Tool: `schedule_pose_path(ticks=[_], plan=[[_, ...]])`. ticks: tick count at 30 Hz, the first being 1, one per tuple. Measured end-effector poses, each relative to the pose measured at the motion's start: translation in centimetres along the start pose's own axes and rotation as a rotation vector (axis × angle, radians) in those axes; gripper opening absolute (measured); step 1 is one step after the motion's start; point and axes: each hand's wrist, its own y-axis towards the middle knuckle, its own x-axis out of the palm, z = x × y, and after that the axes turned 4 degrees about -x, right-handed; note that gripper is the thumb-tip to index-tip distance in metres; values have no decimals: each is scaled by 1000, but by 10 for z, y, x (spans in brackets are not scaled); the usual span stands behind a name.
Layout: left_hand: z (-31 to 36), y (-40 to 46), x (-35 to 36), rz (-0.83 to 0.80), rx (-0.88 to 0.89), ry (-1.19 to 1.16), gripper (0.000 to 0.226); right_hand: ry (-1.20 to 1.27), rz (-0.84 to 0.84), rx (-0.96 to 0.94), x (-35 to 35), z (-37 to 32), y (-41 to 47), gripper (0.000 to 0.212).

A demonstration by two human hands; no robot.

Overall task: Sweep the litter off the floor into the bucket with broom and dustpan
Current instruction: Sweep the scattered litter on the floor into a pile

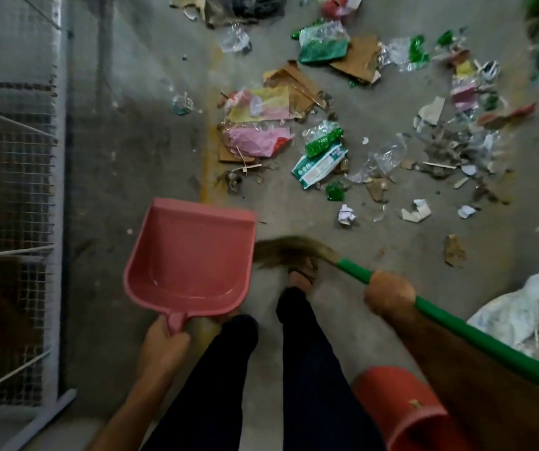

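A pink dustpan is held by its short handle in the left hand, whose fingers are curled round the grip; the pan is empty and is carried above the concrete floor, its open lip pointing away from the person. A grass broom is gripped on its green handle by the right hand, fingers wrapped fully round the shaft, and its blurred bristle head hangs just beside the pan's right edge, over the person's sandalled foot. The litter, made up of torn cardboard, green and clear wrappers and crumpled paper, is spread well ahead of both tools. An orange-red bucket stands close by the right leg, partly hidden under the right forearm. No litter appears to have been gathered yet. Light wrappers could be flicked wider by a fast stroke, since the plastic film looks nearly weightless. Flat cardboard may be pushed ahead of the pan's lip if the pan is not pressed flush to the floor. The bucket could be knocked over by the long handle's trailing end.
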Motion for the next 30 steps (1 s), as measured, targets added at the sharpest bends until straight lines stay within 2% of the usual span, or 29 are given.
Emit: schedule_pose_path(ticks=[2,3,6,8,11,15,19,22,24,28,30], plan=[[20,14,28,-10,6,-42,16,76,40,45,-13,26,35,29],[30,20,41,-14,10,-61,7,108,55,60,-18,38,50,31],[47,48,74,-22,6,-73,18,170,101,78,-34,68,86,40],[60,59,91,-7,32,-74,6,186,151,99,-44,83,102,44],[87,57,103,8,64,-75,14,279,199,169,-58,98,106,50],[110,45,102,34,143,-1,17,554,296,230,-62,115,87,53],[109,42,89,125,173,34,25,720,247,159,-40,125,46,45],[101,44,73,209,157,35,25,770,183,7,-20,118,10,32],[96,42,62,262,135,24,22,701,94,-80,-6,101,-6,28],[76,49,47,300,65,-27,18,341,2,-291,35,47,8,44],[63,53,47,312,22,-30,15,211,10,-413,38,11,28,45]])
